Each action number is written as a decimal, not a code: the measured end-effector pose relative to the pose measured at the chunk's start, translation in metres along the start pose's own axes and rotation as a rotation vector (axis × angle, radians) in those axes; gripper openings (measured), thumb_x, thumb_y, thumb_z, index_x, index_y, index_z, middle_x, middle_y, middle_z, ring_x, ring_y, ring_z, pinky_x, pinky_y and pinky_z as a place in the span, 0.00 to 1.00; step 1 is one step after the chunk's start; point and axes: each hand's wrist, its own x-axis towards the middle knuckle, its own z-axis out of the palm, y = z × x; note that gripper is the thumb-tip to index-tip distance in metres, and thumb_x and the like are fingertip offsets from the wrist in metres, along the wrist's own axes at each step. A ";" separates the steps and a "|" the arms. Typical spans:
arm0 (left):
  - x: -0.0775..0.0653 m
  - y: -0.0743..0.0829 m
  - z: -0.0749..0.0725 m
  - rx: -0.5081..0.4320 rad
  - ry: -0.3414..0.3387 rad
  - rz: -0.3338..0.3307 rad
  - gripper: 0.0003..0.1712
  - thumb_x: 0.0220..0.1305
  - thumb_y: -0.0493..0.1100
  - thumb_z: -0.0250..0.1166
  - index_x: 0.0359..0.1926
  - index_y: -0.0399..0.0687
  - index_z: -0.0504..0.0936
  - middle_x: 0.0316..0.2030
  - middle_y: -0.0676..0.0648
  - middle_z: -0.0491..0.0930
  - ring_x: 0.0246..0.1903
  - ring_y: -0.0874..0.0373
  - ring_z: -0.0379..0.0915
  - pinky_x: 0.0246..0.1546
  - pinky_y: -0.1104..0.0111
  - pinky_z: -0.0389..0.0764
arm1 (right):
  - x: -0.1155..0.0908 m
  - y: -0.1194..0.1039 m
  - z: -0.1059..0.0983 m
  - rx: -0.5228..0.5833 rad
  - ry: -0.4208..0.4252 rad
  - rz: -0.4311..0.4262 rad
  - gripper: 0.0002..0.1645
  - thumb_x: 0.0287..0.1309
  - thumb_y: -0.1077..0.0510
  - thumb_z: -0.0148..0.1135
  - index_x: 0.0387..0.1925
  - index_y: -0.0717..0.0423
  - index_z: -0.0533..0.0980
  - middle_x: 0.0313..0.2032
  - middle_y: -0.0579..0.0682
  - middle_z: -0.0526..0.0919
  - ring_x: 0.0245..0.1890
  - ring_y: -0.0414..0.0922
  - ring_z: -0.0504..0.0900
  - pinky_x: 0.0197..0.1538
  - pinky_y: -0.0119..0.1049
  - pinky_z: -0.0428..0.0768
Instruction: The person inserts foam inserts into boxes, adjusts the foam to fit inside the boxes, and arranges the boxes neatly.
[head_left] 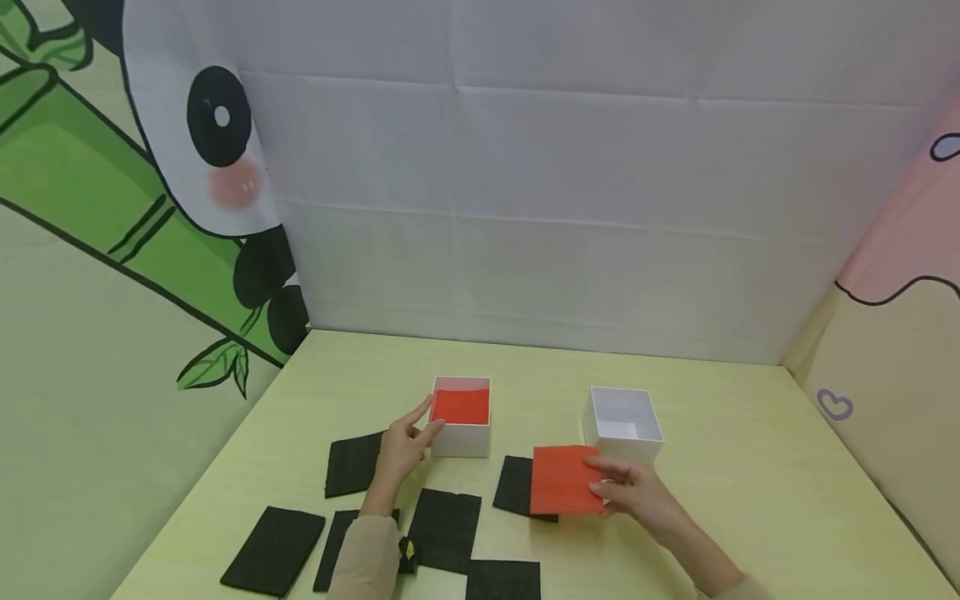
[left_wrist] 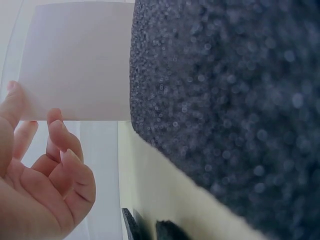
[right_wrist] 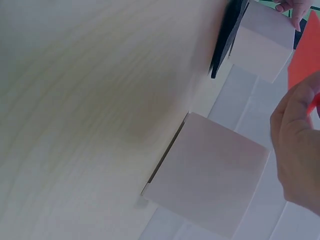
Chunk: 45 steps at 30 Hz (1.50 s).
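My left hand (head_left: 401, 450) holds the left white box (head_left: 461, 442) at its near left corner, thumb on the front rim and index finger along the side. Inside that box lies a red-orange square (head_left: 461, 407). In the left wrist view the other fingers (left_wrist: 82, 182) are curled beside the box. My right hand (head_left: 637, 496) pinches a second red-orange square (head_left: 566, 481) by its right edge, raised over a black square (head_left: 513, 487) and partly hiding it. Just behind the right hand stands another white box (head_left: 622, 450), open at the top, with no square visible inside.
Several black foam-like pieces lie about the near and left table (head_left: 750, 467), among them a black piece (head_left: 273, 550) at far left and another (head_left: 446, 529) in the middle. My left sleeve partly covers one with a yellow mark (head_left: 410, 550). A white cloth (head_left: 562, 208) hangs behind.
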 end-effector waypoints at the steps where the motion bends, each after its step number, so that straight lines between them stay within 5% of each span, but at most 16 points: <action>1: 0.000 0.000 0.000 0.001 -0.001 0.001 0.34 0.55 0.50 0.63 0.63 0.52 0.65 0.16 0.47 0.69 0.12 0.59 0.61 0.14 0.70 0.59 | 0.002 -0.001 0.002 0.007 0.006 -0.002 0.32 0.52 0.64 0.60 0.56 0.75 0.62 0.36 0.53 0.76 0.26 0.43 0.75 0.31 0.34 0.77; 10: 0.002 0.002 0.000 0.012 0.008 0.001 0.33 0.55 0.50 0.63 0.62 0.53 0.65 0.16 0.48 0.68 0.13 0.58 0.62 0.14 0.71 0.59 | 0.020 -0.007 0.016 0.077 -0.006 -0.073 0.30 0.54 0.67 0.58 0.56 0.77 0.60 0.35 0.52 0.75 0.25 0.40 0.75 0.29 0.31 0.76; 45: 0.003 0.002 0.006 0.022 0.021 -0.014 0.34 0.55 0.51 0.63 0.63 0.53 0.65 0.17 0.48 0.69 0.13 0.58 0.62 0.15 0.70 0.62 | 0.077 -0.034 0.044 0.122 0.049 -0.121 0.26 0.54 0.71 0.54 0.56 0.75 0.63 0.40 0.58 0.75 0.32 0.42 0.77 0.36 0.31 0.76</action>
